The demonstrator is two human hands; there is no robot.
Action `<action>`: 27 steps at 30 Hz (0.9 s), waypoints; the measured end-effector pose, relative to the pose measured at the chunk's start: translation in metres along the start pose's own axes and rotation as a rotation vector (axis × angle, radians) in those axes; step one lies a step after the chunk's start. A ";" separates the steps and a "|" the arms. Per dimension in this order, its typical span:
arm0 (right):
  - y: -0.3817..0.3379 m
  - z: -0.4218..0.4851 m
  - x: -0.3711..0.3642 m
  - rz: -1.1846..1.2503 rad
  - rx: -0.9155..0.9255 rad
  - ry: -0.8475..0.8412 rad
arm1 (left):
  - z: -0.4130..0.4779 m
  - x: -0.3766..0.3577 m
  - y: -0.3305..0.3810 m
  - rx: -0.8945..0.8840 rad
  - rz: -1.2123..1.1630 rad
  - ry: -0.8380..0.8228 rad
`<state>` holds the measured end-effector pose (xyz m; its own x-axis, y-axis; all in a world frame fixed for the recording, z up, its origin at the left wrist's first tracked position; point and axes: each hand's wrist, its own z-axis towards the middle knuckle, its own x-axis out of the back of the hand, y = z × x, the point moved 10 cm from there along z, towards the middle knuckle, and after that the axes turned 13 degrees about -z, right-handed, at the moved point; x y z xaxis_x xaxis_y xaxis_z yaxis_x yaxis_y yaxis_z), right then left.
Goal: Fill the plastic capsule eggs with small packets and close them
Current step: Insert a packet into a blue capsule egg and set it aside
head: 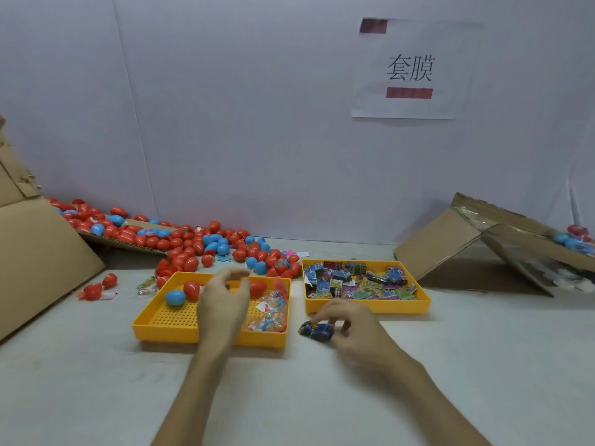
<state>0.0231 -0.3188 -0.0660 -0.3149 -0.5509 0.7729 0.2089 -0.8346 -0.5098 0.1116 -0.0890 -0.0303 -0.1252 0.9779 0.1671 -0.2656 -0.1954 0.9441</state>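
Your left hand [223, 300] hovers over the left yellow perforated plastic tray [167, 329]. Its fingers are loosely arched, apart from the thumb, and nothing shows in its hold. The fingertips are near a red plastic capsule egg [258, 288] at the tray's far side. That tray also holds 1 blue capsule egg [175, 297], a second red egg [192, 290] just beside it, and clear packets of small colourful toys [269, 313] in its right part. Your right hand [352, 328] is low at the grey tabletop [483, 349], just in front of the right yellow tray [370, 307], pinching a dark blue crumpled small packet [316, 330] between thumb and fingertips. The right tray is filled with many printed small packets [360, 283]. Behind both trays, a loose pile of red and blue capsule eggs [199, 246] spreads out from a brown cardboard box [38, 252] at the left.
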 end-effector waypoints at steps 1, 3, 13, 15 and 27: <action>0.001 0.000 -0.003 -0.001 0.001 -0.013 | 0.008 0.011 -0.003 -0.002 0.208 0.027; 0.003 -0.001 -0.005 0.017 -0.013 -0.019 | 0.021 0.037 -0.011 0.036 0.483 0.101; 0.005 0.000 0.004 0.041 -0.066 0.021 | 0.027 0.063 -0.030 0.113 0.502 0.143; 0.009 -0.001 0.005 0.063 -0.087 0.032 | 0.027 0.063 -0.032 0.104 0.515 0.127; 0.015 -0.001 0.008 0.118 -0.112 0.035 | 0.012 0.035 0.001 -0.294 0.238 0.103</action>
<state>0.0228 -0.3362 -0.0676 -0.3268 -0.6429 0.6927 0.1426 -0.7581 -0.6363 0.1180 -0.0539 -0.0197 -0.3075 0.8930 0.3286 -0.4782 -0.4436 0.7580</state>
